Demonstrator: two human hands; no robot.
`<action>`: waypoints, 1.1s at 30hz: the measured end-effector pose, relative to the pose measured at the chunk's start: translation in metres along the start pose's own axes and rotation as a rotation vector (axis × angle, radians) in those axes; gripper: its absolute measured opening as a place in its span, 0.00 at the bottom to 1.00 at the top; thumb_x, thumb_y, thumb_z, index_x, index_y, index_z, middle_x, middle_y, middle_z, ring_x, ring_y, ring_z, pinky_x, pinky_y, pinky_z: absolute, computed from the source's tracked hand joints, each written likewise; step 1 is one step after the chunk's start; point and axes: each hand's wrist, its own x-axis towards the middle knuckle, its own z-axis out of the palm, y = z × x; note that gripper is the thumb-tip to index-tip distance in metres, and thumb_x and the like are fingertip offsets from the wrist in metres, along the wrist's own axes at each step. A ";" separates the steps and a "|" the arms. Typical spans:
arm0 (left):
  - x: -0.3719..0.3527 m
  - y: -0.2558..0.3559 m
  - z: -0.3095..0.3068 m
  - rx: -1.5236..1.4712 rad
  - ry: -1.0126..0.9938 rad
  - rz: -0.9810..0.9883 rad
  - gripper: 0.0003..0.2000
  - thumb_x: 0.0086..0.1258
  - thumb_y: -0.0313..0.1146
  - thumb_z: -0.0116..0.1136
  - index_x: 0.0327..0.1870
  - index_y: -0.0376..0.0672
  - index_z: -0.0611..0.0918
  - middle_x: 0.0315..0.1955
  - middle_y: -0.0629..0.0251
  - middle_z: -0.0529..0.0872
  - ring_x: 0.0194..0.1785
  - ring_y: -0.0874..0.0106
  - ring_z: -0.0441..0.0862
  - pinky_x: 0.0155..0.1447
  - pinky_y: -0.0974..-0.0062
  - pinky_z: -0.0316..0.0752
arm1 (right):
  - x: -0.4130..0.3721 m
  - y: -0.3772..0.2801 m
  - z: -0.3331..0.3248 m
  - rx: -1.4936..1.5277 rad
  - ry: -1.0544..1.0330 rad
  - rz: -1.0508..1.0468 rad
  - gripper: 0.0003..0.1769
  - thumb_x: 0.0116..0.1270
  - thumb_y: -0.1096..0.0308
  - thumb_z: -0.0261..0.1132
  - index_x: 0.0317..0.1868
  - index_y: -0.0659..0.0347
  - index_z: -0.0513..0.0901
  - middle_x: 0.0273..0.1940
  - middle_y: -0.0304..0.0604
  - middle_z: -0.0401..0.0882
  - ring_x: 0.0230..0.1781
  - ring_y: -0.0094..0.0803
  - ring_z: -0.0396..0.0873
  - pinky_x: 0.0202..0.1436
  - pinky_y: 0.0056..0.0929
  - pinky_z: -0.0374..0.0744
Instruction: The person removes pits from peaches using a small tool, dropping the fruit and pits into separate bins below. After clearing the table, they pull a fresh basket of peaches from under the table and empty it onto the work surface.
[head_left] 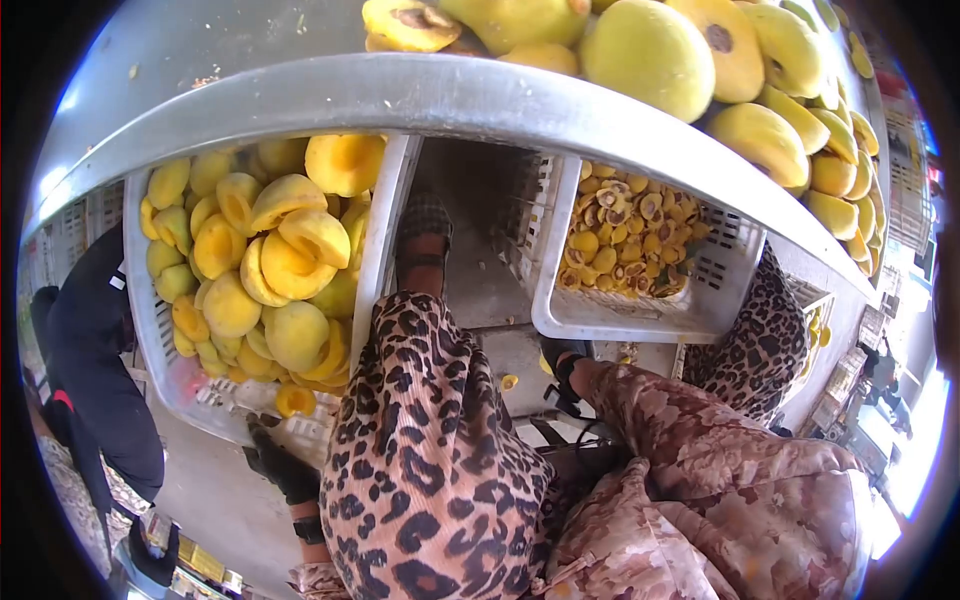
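Observation:
My left hand (pixel 283 468), in a black glove, reaches down beside the near corner of a white plastic crate (pixel 378 240). Its fingers stretch toward the rim, and a pitted yellow peach half (pixel 295 400) shows just beyond them. Many more peach halves (pixel 290 245) fill that crate, several with hollow centres. My right hand (pixel 570 378), also gloved in black, is low between my legs, fingers bent; I cannot tell what is in it. Past it stands a second white crate (pixel 640 325) holding peach pits and scraps (pixel 625 235).
A metal table edge (pixel 330 95) curves across the top, with peaches (pixel 650 60) heaped on it at right. My leopard-print trouser legs (pixel 430 450) stand between the crates. Peach scraps (pixel 509 382) lie on the floor. Another person in dark clothing (pixel 105 360) is at left.

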 end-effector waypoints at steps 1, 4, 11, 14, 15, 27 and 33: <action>0.005 -0.002 -0.002 -0.013 0.026 -0.058 0.22 0.81 0.36 0.53 0.68 0.30 0.75 0.59 0.57 0.81 0.58 0.66 0.79 0.65 0.66 0.75 | 0.002 0.000 -0.001 -0.003 -0.017 -0.016 0.27 0.51 0.55 0.77 0.49 0.62 0.88 0.45 0.53 0.89 0.49 0.46 0.87 0.54 0.42 0.82; 0.010 -0.019 -0.016 -0.038 -0.034 0.030 0.22 0.80 0.36 0.53 0.68 0.30 0.75 0.58 0.57 0.81 0.58 0.66 0.79 0.65 0.65 0.75 | 0.007 -0.006 -0.002 -0.038 -0.089 -0.101 0.26 0.52 0.56 0.77 0.50 0.63 0.88 0.46 0.52 0.89 0.50 0.45 0.87 0.54 0.42 0.82; 0.003 -0.007 -0.007 0.036 -0.005 -0.011 0.22 0.80 0.38 0.54 0.65 0.30 0.76 0.54 0.59 0.81 0.55 0.67 0.78 0.65 0.65 0.73 | -0.021 -0.014 -0.038 0.088 -0.553 -0.336 0.25 0.54 0.61 0.76 0.51 0.64 0.87 0.47 0.50 0.89 0.51 0.42 0.86 0.53 0.41 0.82; 0.004 -0.009 -0.004 0.002 -0.015 0.065 0.17 0.80 0.39 0.54 0.56 0.33 0.80 0.47 0.63 0.81 0.51 0.70 0.77 0.60 0.68 0.73 | -0.041 -0.023 -0.079 0.489 -0.923 -0.439 0.34 0.51 0.67 0.77 0.60 0.68 0.81 0.51 0.50 0.86 0.54 0.40 0.85 0.55 0.36 0.83; 0.008 -0.015 -0.010 -0.012 -0.053 0.098 0.15 0.79 0.39 0.55 0.52 0.34 0.80 0.44 0.65 0.80 0.49 0.71 0.76 0.58 0.68 0.73 | -0.055 -0.028 -0.091 0.570 -0.979 -0.436 0.35 0.50 0.68 0.77 0.60 0.69 0.80 0.52 0.50 0.86 0.54 0.40 0.85 0.56 0.36 0.83; 0.013 -0.016 0.003 -0.151 0.023 0.093 0.14 0.78 0.38 0.59 0.45 0.33 0.81 0.40 0.65 0.81 0.44 0.71 0.75 0.49 0.68 0.72 | -0.208 -0.060 -0.184 1.177 -1.243 -0.484 0.46 0.45 0.69 0.78 0.68 0.72 0.73 0.57 0.55 0.83 0.58 0.44 0.84 0.67 0.40 0.81; 0.050 -0.060 0.000 0.156 0.099 0.337 0.27 0.79 0.47 0.60 0.59 0.26 0.77 0.51 0.51 0.85 0.52 0.63 0.80 0.58 0.60 0.75 | -0.220 -0.090 -0.217 1.000 -0.913 -0.939 0.44 0.52 0.61 0.77 0.69 0.71 0.73 0.58 0.54 0.82 0.57 0.41 0.83 0.67 0.36 0.81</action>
